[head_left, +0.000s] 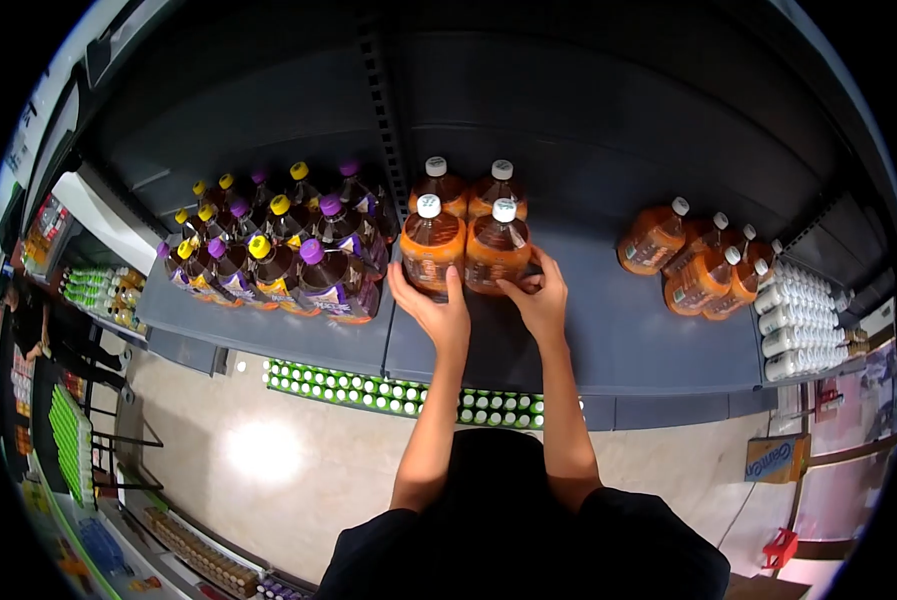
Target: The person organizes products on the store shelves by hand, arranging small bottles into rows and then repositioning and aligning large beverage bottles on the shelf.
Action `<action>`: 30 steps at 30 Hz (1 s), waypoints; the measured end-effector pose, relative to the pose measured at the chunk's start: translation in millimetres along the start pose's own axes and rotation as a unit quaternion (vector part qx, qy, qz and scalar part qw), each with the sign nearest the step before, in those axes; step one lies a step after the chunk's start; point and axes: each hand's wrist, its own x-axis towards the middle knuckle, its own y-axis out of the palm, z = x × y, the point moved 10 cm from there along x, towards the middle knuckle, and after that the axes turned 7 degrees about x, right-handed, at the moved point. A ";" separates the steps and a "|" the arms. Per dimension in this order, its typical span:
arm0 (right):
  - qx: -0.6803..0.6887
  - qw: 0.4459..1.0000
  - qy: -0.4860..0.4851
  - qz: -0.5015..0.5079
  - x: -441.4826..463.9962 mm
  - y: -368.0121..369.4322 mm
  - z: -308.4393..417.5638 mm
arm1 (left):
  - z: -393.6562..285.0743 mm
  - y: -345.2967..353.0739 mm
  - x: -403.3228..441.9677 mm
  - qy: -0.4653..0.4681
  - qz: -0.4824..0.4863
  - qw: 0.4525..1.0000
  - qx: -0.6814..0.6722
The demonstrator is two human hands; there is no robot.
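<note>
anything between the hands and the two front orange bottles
Nothing visible: the left hand is against the left front bottle, the right hand against the right front bottle. The rear bottles stand beyond, out of the way.

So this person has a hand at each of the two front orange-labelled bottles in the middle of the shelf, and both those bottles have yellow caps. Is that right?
Not quite: the caps are white, as the head view shows on both the front left bottle and the front right bottle. The left hand and right hand are at them, as you say.
</note>
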 end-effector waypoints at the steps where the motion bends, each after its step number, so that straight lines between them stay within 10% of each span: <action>1: 0.016 1.000 0.004 0.009 -1.0 -1.0 0.0 | -11.5 -4.6 -3.1 0.024 -0.014 1.000 -0.003; 9: 0.068 0.995 0.048 -0.054 -1.4 -73.8 -15.3 | -81.8 7.1 -38.8 0.136 -0.009 0.986 -0.098; 20: 0.195 0.927 -0.035 -0.320 -20.6 -255.2 -21.8 | -155.8 121.5 -149.1 0.178 0.252 0.937 -0.165; 30: 0.022 0.907 0.000 -0.420 -34.8 -382.4 -31.4 | -203.4 216.5 -236.3 0.133 0.399 0.887 -0.193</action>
